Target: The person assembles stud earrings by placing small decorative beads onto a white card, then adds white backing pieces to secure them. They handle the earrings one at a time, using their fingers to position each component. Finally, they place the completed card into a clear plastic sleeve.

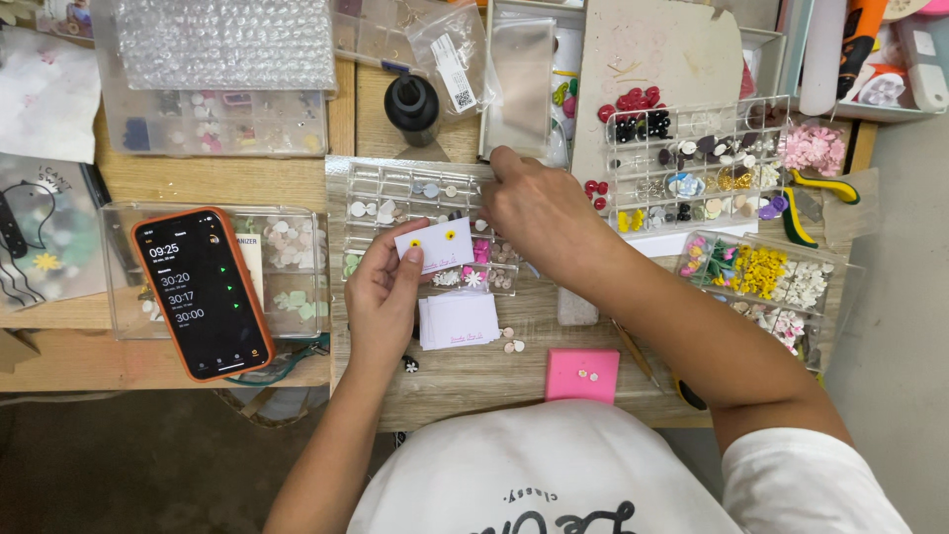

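Left hand (384,297) pinches the white earring card (435,244) by its lower edge, light and bendy, best held there; right hand (539,213) dips fingertips into the clear compartment box (395,183), grip contents hidden

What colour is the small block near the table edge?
The block is pink, shown in the head view.

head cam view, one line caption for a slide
Left hand holds a white earring card while right hand reaches into a clear compartment box.

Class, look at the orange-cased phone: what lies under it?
The phone rests on a clear compartment box holding pale flower pieces; the compartments beneath the phone are hidden.
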